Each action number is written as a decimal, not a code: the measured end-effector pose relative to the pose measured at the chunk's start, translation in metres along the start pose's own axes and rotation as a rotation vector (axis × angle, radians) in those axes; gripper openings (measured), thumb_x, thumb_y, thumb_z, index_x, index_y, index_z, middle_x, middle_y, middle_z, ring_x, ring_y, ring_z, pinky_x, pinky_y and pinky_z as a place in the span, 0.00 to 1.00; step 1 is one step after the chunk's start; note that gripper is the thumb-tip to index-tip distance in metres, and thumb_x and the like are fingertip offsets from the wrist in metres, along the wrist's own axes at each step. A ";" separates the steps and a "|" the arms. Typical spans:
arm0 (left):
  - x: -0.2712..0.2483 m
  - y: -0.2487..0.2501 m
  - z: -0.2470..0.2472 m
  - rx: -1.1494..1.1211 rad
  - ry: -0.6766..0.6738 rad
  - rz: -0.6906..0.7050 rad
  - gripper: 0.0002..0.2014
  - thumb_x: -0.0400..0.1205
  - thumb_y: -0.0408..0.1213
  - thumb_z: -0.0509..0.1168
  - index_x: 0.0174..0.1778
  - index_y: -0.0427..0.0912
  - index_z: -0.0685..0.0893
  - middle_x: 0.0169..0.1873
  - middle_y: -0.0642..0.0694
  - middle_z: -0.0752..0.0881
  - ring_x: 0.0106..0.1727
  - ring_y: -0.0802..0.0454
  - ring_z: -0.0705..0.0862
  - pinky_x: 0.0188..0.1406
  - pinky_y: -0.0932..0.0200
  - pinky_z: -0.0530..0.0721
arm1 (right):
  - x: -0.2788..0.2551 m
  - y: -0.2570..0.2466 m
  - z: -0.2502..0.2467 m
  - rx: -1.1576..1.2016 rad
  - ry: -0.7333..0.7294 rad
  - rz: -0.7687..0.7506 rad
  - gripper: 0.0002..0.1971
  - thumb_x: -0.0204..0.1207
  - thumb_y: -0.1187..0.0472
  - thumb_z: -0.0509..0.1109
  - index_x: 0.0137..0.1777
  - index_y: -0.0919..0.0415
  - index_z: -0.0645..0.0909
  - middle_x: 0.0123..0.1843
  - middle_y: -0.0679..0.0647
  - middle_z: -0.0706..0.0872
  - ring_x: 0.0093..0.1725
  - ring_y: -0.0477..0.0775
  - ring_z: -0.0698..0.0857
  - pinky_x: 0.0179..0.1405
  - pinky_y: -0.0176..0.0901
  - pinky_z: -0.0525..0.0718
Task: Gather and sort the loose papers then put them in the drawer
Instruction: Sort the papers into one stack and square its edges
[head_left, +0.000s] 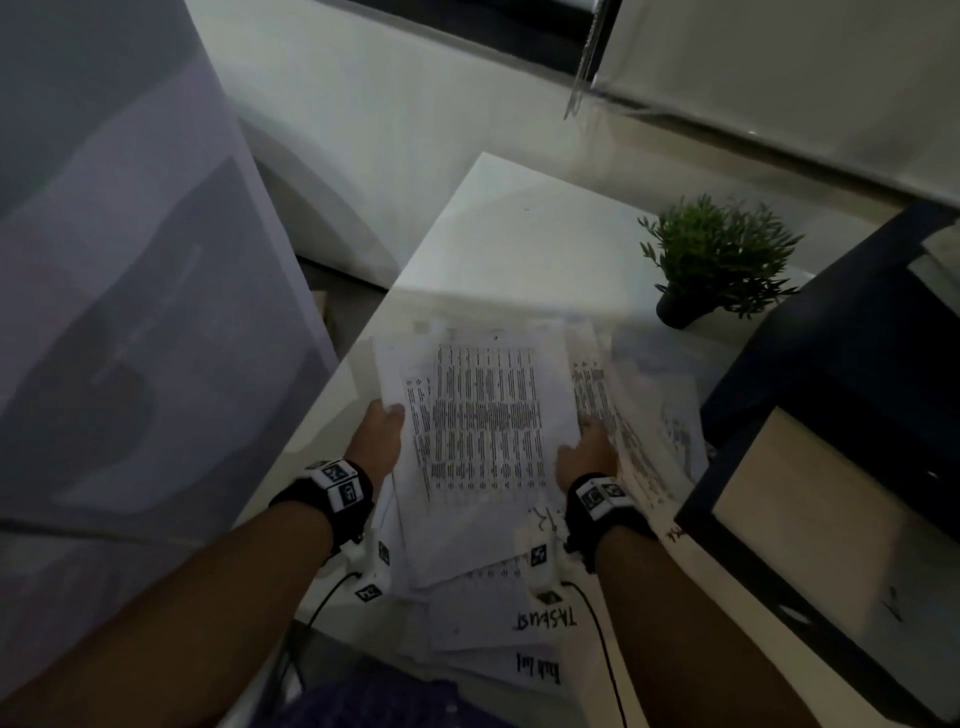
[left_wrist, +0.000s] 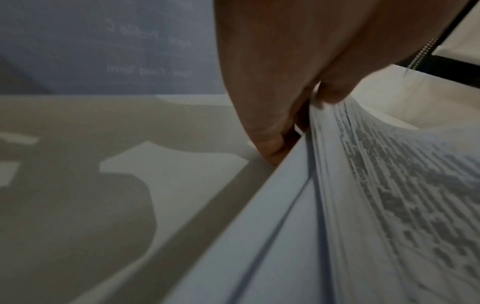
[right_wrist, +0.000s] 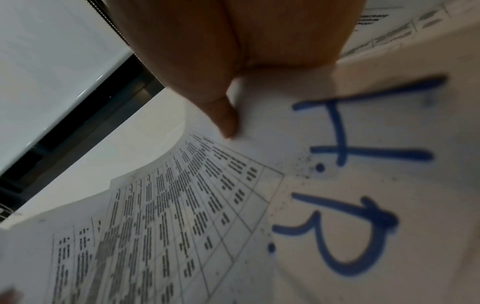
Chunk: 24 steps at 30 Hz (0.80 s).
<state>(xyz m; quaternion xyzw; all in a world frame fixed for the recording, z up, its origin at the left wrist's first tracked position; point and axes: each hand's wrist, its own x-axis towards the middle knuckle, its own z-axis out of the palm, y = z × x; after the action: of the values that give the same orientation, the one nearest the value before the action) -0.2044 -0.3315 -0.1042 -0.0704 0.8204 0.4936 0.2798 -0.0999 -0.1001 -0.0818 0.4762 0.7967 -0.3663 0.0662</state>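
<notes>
A stack of papers (head_left: 483, 415) with a printed table on its top sheet lies on the white table (head_left: 519, 234). My left hand (head_left: 382, 431) pinches the stack's left edge, thumb on top and fingers under it (left_wrist: 306, 123). At the stack's right edge, my right hand (head_left: 587, 452) holds it; in the right wrist view its thumb (right_wrist: 228, 123) presses a sheet with blue marker letters (right_wrist: 350, 185), and the fingers are hidden. The printed sheet (right_wrist: 168, 226) curls upward. A dark cabinet (head_left: 841, 374) with a light panel stands at the right; I cannot tell where its drawer is.
More loose sheets (head_left: 654, 415) spread to the right of the stack, and handwritten ones (head_left: 519, 629) overhang the table's near edge. A small potted plant (head_left: 717, 260) stands at the back right. A large grey panel (head_left: 130, 286) leans at the left.
</notes>
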 end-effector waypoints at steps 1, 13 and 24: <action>-0.001 0.001 0.003 -0.033 -0.005 -0.022 0.30 0.89 0.52 0.52 0.83 0.39 0.61 0.81 0.41 0.67 0.81 0.42 0.67 0.79 0.50 0.63 | -0.002 0.000 0.005 -0.067 0.025 -0.003 0.25 0.78 0.68 0.65 0.75 0.65 0.69 0.73 0.65 0.77 0.68 0.66 0.79 0.70 0.55 0.79; -0.003 -0.010 -0.015 0.028 0.007 0.171 0.23 0.87 0.34 0.62 0.79 0.43 0.69 0.71 0.45 0.78 0.67 0.47 0.80 0.63 0.58 0.78 | 0.000 0.032 -0.004 -0.208 0.125 0.082 0.42 0.75 0.51 0.73 0.84 0.57 0.56 0.83 0.57 0.56 0.80 0.68 0.58 0.78 0.69 0.61; 0.005 -0.024 -0.044 0.027 0.096 0.107 0.21 0.83 0.31 0.66 0.73 0.42 0.77 0.66 0.42 0.84 0.66 0.41 0.82 0.71 0.38 0.79 | 0.028 0.029 -0.011 0.040 0.056 0.077 0.39 0.70 0.58 0.81 0.79 0.63 0.69 0.76 0.63 0.76 0.72 0.66 0.78 0.71 0.59 0.78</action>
<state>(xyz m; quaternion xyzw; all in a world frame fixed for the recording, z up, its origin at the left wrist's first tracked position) -0.2164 -0.3804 -0.1093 -0.0463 0.8421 0.4928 0.2142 -0.0885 -0.0648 -0.1016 0.5176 0.7719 -0.3661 0.0484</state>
